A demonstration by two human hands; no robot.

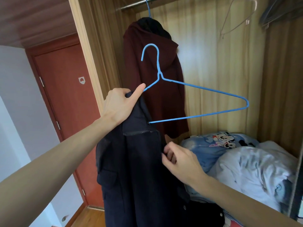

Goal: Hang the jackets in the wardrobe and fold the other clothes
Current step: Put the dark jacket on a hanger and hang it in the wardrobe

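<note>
Left hand (118, 104) grips navy jacket (136, 169), blue hanger (188, 95) | right hand (180, 159) pinches edge

The left hand (120, 104) grips a dark navy jacket (136, 169) and a blue wire hanger (188, 99) together. The right hand (180, 159) pinches the jacket's front edge. Behind, a maroon hooded coat (152, 76) hangs from the wardrobe rail (139, 4).

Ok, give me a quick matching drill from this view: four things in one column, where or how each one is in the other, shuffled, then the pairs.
Things:
1. maroon coat
2. blue hanger
3. navy jacket
4. bedding

States:
A. piled on the wardrobe shelf
B. hanging from the rail
C. one end tucked inside the navy jacket
D. gripped at the top by the left hand, pinched at its edge by the right hand

Pairs: 1-B, 2-C, 3-D, 4-A
</note>
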